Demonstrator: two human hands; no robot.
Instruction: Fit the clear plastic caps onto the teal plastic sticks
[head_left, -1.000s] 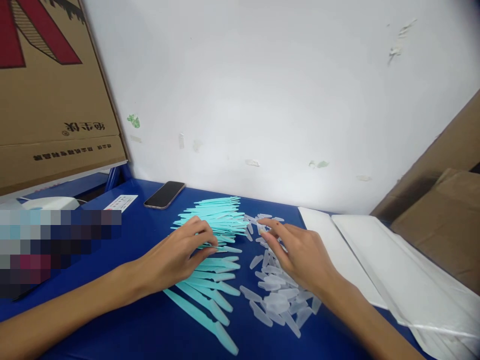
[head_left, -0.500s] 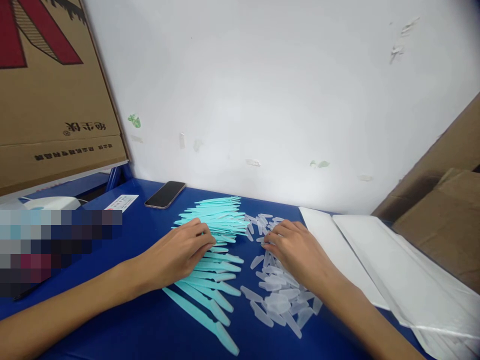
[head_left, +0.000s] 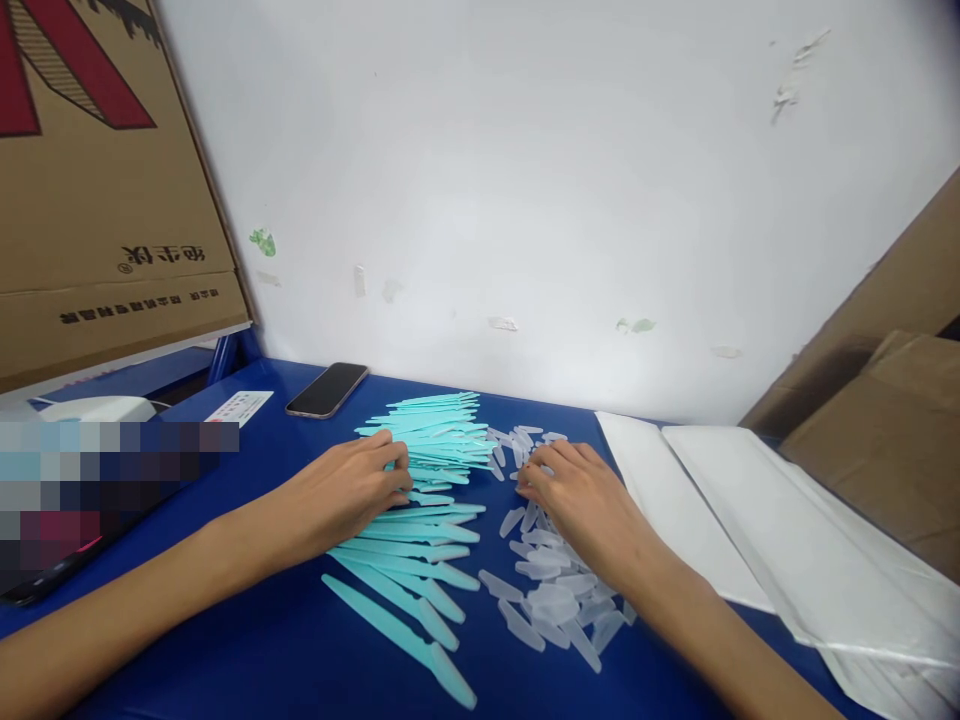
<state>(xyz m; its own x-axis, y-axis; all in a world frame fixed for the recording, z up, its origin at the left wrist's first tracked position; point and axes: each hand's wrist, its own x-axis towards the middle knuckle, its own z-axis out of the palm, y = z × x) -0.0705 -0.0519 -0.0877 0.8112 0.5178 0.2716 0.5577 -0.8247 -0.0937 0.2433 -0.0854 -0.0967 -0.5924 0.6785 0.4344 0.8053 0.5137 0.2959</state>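
Observation:
Slim turquoise sticks (head_left: 442,430) with knife-like ends lie in a dense pile at the table's middle, with several more fanned out nearer (head_left: 390,620). My left hand (head_left: 367,480) is at the left side of the pile, its fingers curled on or just above the sticks; what they pinch, if anything, is too small to make out. Right of the sticks, small frosted clear caps (head_left: 555,600) lie scattered. My right hand (head_left: 570,490) rests over their upper part, fingertips pinched together and pointing left. Whatever is between those fingertips is hidden.
A phone (head_left: 328,390) and a printed card (head_left: 240,408) lie at the back left of the blue table (head_left: 247,480). White padded envelopes (head_left: 787,530) cover the right side. Cardboard boxes stand left (head_left: 112,220) and right (head_left: 885,430), with a white wall behind.
My left hand has moved slightly left, away from the gap between sticks and caps. My right hand has shifted slightly left, its fingers more curled. The view has shifted a little.

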